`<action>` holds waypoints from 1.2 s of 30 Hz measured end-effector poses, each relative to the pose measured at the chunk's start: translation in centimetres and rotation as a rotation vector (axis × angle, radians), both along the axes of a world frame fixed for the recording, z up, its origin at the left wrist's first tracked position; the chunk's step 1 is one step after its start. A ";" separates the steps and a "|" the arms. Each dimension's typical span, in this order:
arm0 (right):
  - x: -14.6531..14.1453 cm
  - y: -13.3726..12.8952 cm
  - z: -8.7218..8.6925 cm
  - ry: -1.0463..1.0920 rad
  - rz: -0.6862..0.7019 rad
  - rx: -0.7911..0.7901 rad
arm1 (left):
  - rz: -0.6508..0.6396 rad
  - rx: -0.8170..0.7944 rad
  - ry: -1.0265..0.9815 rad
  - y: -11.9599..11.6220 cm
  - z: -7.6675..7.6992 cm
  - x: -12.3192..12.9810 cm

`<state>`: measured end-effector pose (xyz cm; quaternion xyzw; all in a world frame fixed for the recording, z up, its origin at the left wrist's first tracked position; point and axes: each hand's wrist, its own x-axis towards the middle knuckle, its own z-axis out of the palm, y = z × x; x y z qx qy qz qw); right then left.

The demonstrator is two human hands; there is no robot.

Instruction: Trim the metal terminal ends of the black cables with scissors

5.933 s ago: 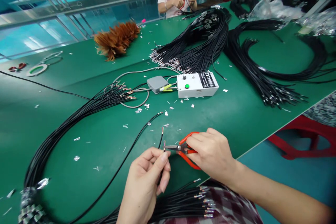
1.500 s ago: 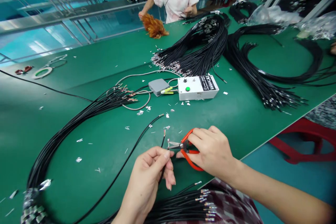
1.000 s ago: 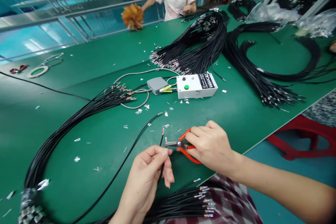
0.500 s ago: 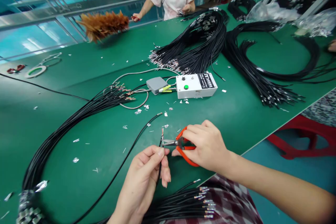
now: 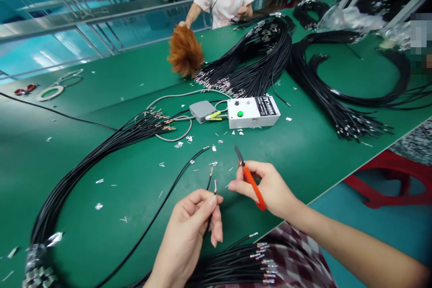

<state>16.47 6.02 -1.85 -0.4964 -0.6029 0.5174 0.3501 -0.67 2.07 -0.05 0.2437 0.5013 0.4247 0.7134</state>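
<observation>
My left hand (image 5: pixel 184 227) pinches a thin black cable (image 5: pixel 215 186) between thumb and fingers, its stripped end pointing up with pale and reddish inner wires showing. A second stripped end (image 5: pixel 211 172) stands up just behind it. My right hand (image 5: pixel 272 189) grips orange-handled wire cutters (image 5: pixel 254 185), whose dark pointed jaws tilt up, apart from the cable. Over my lap and the table edge lies a bundle of black cables (image 5: pixel 219 266) with bare, shiny ends. One loose black cable (image 5: pixel 175 180) curves across the table left of my hands.
Beyond my hands sit a white control box (image 5: pixel 253 112) with a green button and a grey block (image 5: pixel 202 111). Bundles of black cables (image 5: pixel 256 63) lie around, with foil scraps (image 5: pixel 98 206). Across the green table (image 5: pixel 135 198) a co-worker (image 5: pixel 227 0) holds a brown feather duster (image 5: pixel 185 51).
The wire cutters have come off the cable end and turned from pointing left to pointing up. My left hand shifted slightly right. The co-worker's duster swung right, towards the cable pile.
</observation>
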 end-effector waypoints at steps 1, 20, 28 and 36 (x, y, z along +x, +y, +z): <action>-0.2 0.0 0.3 0.134 0.010 -0.102 | -0.010 0.012 0.020 -0.1 -0.1 0.1; -0.5 -0.9 0.4 0.437 0.005 -0.253 | -0.059 0.254 0.518 -1.4 -0.5 1.3; 1.5 -0.3 2.3 -0.363 0.331 0.458 | -0.153 0.516 0.730 -1.1 -0.7 2.2; 0.7 -0.4 0.2 0.255 0.021 -0.090 | -0.121 0.178 0.464 -1.2 -1.4 1.4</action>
